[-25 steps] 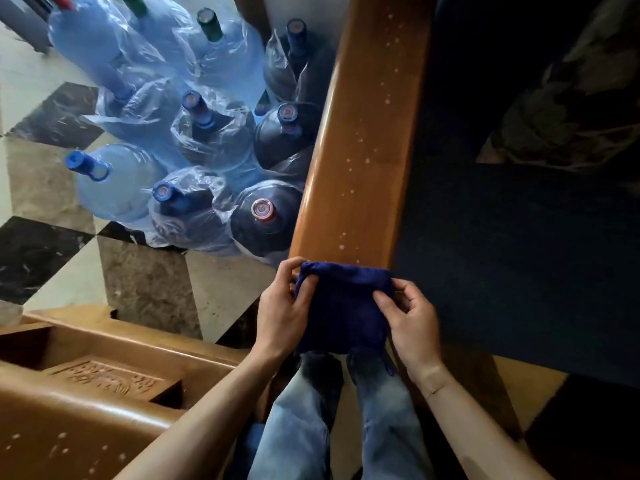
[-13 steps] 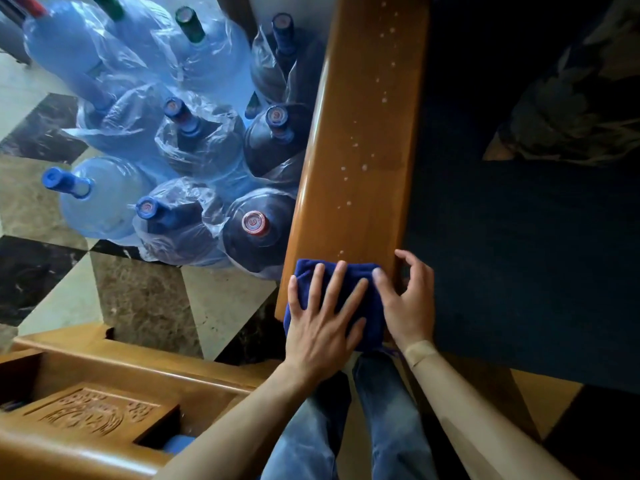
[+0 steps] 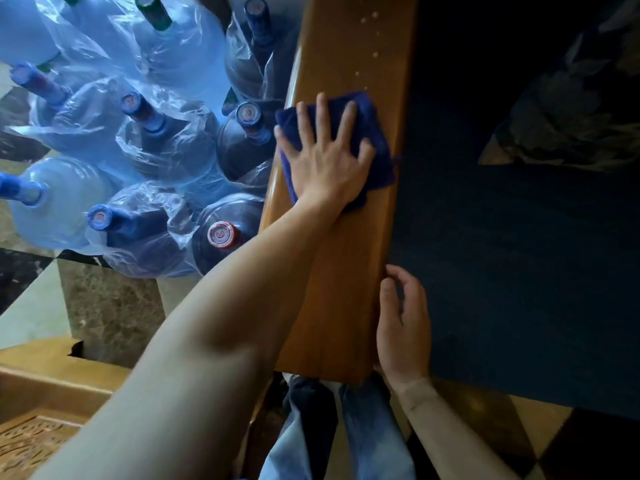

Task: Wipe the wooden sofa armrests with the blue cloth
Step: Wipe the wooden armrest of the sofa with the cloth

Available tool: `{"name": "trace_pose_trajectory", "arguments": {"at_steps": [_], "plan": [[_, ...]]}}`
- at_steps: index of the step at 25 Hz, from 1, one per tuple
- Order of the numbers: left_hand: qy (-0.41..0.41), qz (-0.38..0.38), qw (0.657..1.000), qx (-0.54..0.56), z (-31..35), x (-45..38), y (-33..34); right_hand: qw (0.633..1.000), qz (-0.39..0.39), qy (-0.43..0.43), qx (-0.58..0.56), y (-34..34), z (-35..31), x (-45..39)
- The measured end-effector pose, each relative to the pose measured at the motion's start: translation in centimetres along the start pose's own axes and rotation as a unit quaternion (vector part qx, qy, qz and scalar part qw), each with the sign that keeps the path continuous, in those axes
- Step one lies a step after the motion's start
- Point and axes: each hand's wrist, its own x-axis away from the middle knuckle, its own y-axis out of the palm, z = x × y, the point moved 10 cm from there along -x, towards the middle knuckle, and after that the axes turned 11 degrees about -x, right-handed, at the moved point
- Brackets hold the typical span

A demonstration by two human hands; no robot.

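The left hand [image 3: 325, 161] lies flat on the blue cloth [image 3: 375, 133], fingers straight and spread, so the pressure goes over a wide part of the cloth and it stays folded under the palm. The cloth sits on top of the wooden armrest [image 3: 339, 289], about half way along it. Beyond the fingertips there are small white specks [image 3: 367, 20] on the wood, so I judge that part is not yet wiped. The right hand [image 3: 401, 327] holds nothing; its fingers are loosely curled and it rests at the near inner edge of the armrest, probably to steady the body. Water bottles [image 3: 152, 143] in plastic stand just left of the left hand.
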Motion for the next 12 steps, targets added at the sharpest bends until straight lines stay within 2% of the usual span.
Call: {"name": "trace_pose_trajectory", "arguments": {"at_steps": [2, 4, 6, 7, 9, 12], "plan": [[0.151, 0.04, 0.987, -0.042, 3.1, 4.1, 0.5, 0.995, 0.01, 0.069, -0.072, -0.8, 1.6, -2.1], [0.304, 0.034, 0.949, -0.079, 3.5, 13.4, 1.9, 0.973, 0.015, 0.179, -0.147, -1.5, 2.6, -4.2], [0.372, -0.007, 0.923, -0.095, 1.7, 21.1, 3.2, 0.961, -0.028, 0.236, -0.14, -1.1, 2.0, -5.2], [0.379, -0.012, 0.92, -0.099, 0.5, 22.3, 3.3, 0.96, -0.056, 0.246, -0.121, -0.7, 1.6, -5.4], [0.319, -0.002, 0.943, -0.099, -0.9, 18.0, 2.7, 0.959, -0.098, 0.246, -0.098, 0.1, 0.8, -5.2], [0.117, 0.028, 0.992, -0.048, 1.3, 4.7, -0.1, 0.959, -0.114, 0.245, -0.088, 0.0, 1.4, -4.2]]}}
